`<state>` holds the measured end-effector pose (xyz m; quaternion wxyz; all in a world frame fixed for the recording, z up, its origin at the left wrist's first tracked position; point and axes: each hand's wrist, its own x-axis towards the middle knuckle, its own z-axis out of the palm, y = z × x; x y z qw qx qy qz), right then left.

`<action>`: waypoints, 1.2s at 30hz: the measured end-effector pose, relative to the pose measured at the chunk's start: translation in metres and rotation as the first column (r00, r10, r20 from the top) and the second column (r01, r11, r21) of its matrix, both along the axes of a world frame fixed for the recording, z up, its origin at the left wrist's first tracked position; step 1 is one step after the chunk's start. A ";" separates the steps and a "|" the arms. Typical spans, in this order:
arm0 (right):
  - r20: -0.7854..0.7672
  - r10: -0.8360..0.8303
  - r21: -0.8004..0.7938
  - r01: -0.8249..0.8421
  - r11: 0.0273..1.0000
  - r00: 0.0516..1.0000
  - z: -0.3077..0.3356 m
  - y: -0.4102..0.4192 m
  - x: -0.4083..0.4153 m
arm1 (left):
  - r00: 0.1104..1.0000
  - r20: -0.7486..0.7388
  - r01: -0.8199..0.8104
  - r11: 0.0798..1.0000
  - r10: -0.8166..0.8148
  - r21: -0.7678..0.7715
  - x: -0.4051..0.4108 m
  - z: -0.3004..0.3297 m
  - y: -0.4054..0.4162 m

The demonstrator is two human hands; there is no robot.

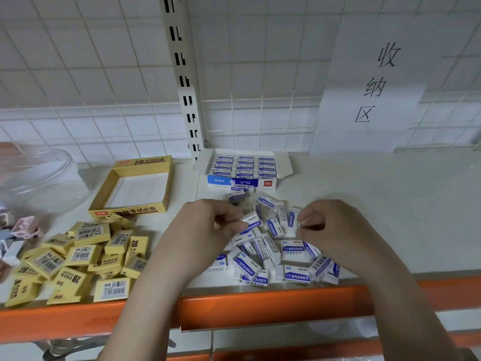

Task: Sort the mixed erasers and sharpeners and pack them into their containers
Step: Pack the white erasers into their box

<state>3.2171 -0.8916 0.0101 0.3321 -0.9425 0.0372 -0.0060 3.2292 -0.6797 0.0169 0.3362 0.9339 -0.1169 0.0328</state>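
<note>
A white and blue box [243,178] stood open near the back edge of the surface [377,204], in the middle. It was packed with white erasers in neat rows, three across. Just in front of it lay a messy pile of white erasers [273,246] with blue labels, reaching down to the front edge.

Both hands were over that pile, a little apart. The left hand [208,225] had its fingers curled and pinched a white eraser [251,221] at the top of the pile. The right hand [330,227] had its fingers curled in too, and something small and white showed inside them, but I could not tell what it was.

To the left of the blue box sat a yellow box [135,186], open, with nothing in it but its white bottom. In front of it, by the front left corner, lay a heap of yellow erasers [78,261] with bar codes on them.

At the left edge stood a clear plastic jar [39,178], blurry. Below it were a few small sharpeners [24,227], one of them pink.
</note>
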 end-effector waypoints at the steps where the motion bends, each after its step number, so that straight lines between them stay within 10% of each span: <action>1: 0.014 0.003 0.029 -0.003 1.000 1.000 0.001 -0.001 0.002 | 1.000 -0.011 0.010 1.000 -0.010 -0.010 -0.001 -0.001 -0.001; 12: 0.080 0.014 0.353 -0.041 0.935 0.997 0.027 -0.006 0.032 | 0.991 -0.091 0.095 0.993 -0.101 -0.066 0.004 -0.001 -0.001; 21: -0.088 0.098 0.513 -0.039 0.858 0.991 0.038 0.006 0.050 | 0.985 0.145 0.053 0.957 -0.098 0.286 0.105 0.044 0.016; 30: -0.040 0.114 0.471 -0.082 0.879 0.993 0.038 -0.001 0.064 | 0.927 -0.191 0.356 0.605 -0.322 0.712 0.180 0.030 0.012; 36: -0.039 0.119 0.497 -0.084 0.864 0.992 0.033 -0.004 0.067 | 0.904 -0.311 0.427 0.642 -0.292 0.637 0.195 0.024 0.013</action>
